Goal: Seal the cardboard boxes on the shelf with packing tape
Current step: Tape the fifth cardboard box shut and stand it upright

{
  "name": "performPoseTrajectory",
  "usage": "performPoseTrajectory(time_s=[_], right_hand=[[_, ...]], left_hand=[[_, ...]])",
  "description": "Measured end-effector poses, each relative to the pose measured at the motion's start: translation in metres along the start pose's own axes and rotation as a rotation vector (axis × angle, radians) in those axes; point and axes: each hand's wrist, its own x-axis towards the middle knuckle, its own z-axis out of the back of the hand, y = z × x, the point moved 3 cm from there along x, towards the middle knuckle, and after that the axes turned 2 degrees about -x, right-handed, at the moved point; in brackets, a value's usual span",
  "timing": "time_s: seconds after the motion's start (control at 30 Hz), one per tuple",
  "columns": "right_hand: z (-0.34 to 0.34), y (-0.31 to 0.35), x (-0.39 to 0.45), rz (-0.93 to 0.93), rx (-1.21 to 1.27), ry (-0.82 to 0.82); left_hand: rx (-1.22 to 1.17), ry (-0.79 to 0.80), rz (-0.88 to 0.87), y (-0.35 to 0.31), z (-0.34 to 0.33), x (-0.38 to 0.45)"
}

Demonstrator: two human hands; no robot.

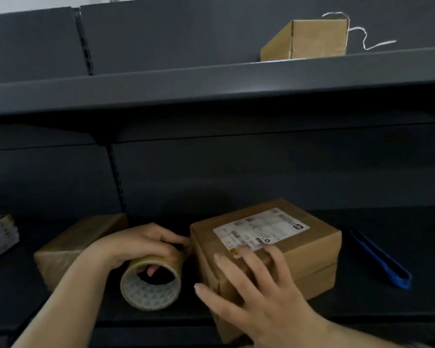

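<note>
Labelled cardboard box (274, 247): sits on the lower shelf (362, 310), right of centre, near the front edge. It bears one white shipping label (260, 228) on its top face; the print is blurred and cannot be read. One small yellow mark lies at the label's near corner, also illegible.

Right hand (256, 292): fingers straight and spread, pressing flat on the box's near top edge and front-left corner. It grasps nothing.

Tape roll (151, 280): one roll of tan packing tape, lying on its side just left of the box, its patterned core facing the camera. Left hand (136, 247): curled over the top of the roll, grasping it, one fingertip visible through the core.

Box count: three visible. A second box (70, 247) rests on the same shelf behind the left forearm; a third box (309, 38) stands on the upper shelf (211, 81), with a white strip (369, 38) trailing from its right side.

Other items: one blue object (379, 259) at the right of the lower shelf; one stack of flat, pale items (0, 237) at the far left edge.
</note>
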Motion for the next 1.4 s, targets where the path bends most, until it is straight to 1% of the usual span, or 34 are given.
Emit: performPoseTrajectory(time_s=[0.07, 0.13, 0.17, 0.2, 0.23, 0.27, 0.3, 0.33, 0.37, 0.4, 0.47, 0.5, 0.53, 0.6, 0.7, 0.77, 0.8, 0.87, 0.93, 1.03, 1.13, 1.23, 1.27, 1.3, 1.37, 1.4], right_hand=[[-0.001, 0.007, 0.006, -0.002, -0.048, -0.007], [-0.002, 0.004, 0.011, 0.044, -0.097, 0.063], [-0.002, -0.001, 0.013, 0.046, -0.105, 0.116], [-0.002, -0.009, 0.016, 0.017, -0.107, 0.159], [-0.002, -0.019, 0.019, -0.042, -0.1, 0.188], [-0.001, -0.03, 0.024, -0.116, -0.089, 0.204], [0.001, -0.041, 0.029, -0.191, -0.08, 0.218], [0.003, -0.05, 0.035, -0.255, -0.067, 0.236], [0.004, -0.058, 0.042, -0.313, -0.043, 0.245], [0.005, -0.066, 0.048, -0.377, -0.004, 0.24], [0.006, -0.083, 0.059, -0.528, 0.14, 0.22], [0.006, -0.093, 0.062, -0.619, 0.234, 0.206], [0.006, -0.103, 0.064, -0.709, 0.335, 0.185], [0.004, -0.119, 0.064, -0.819, 0.487, 0.137], [-0.003, -0.126, 0.064, -0.824, 0.522, 0.123], [-0.007, -0.131, 0.064, -0.846, 0.549, 0.135], [-0.01, -0.135, 0.062, -0.878, 0.6, 0.142], [-0.016, -0.145, 0.058, -0.993, 0.775, 0.129], [-0.024, -0.152, 0.053, -1.037, 0.876, 0.086], [-0.03, -0.155, 0.052, -1.043, 0.896, 0.067], [-0.034, -0.159, 0.051, -1.079, 0.931, 0.042], [-0.038, -0.17, 0.05, -1.147, 1.01, 0.014], [-0.039, -0.173, 0.049, -1.164, 1.027, 0.019], [-0.04, -0.177, 0.048, -1.182, 1.041, 0.022], [-0.041, -0.185, 0.044, -1.244, 1.094, 0.001], [-0.041, -0.187, 0.042, -1.274, 1.127, -0.016]], left_hand=[[-0.02, -0.01, 0.001, 0.003, 0.001, -0.002], [-0.068, -0.004, -0.035, 0.002, 0.0, -0.006], [-0.145, -0.014, -0.071, 0.003, 0.003, -0.009], [-0.29, -0.053, -0.113, 0.007, 0.011, -0.012], [-0.5, -0.092, -0.164, 0.011, 0.021, -0.016], [-0.717, -0.061, -0.236, 0.012, 0.029, -0.021], [-0.881, 0.036, -0.327, 0.008, 0.033, -0.025], [-0.937, 0.112, -0.395, -0.001, 0.032, -0.028], [-0.887, 0.074, -0.426, -0.011, 0.032, -0.028], [-0.812, -0.036, -0.398, -0.021, 0.034, -0.024], [-0.731, -0.244, -0.286, -0.043, 0.038, -0.018], [-0.689, -0.317, -0.236, -0.054, 0.039, -0.018], [-0.649, -0.354, -0.205, -0.062, 0.039, -0.019], [-0.623, -0.354, -0.186, -0.072, 0.033, -0.019], [-0.719, -0.274, -0.317, -0.079, 0.023, -0.02], [-0.753, -0.267, -0.36, -0.081, 0.023, -0.022], [-0.729, -0.293, -0.329, -0.079, 0.021, -0.02], [-0.677, -0.329, -0.197, -0.072, 0.009, -0.012], [-0.664, -0.342, -0.127, -0.063, -0.003, -0.005], [-0.673, -0.392, -0.162, -0.06, 0.004, -0.001], [-0.607, -0.406, -0.203, -0.064, 0.009, -0.002], [-0.485, -0.409, -0.148, -0.058, -0.018, 0.012], [-0.478, -0.399, -0.138, -0.057, -0.028, 0.016], [-0.51, -0.392, -0.154, -0.056, -0.035, 0.02], [-0.621, -0.368, -0.24, -0.058, -0.036, 0.022], [-0.644, -0.328, -0.292, -0.061, -0.033, 0.02]])
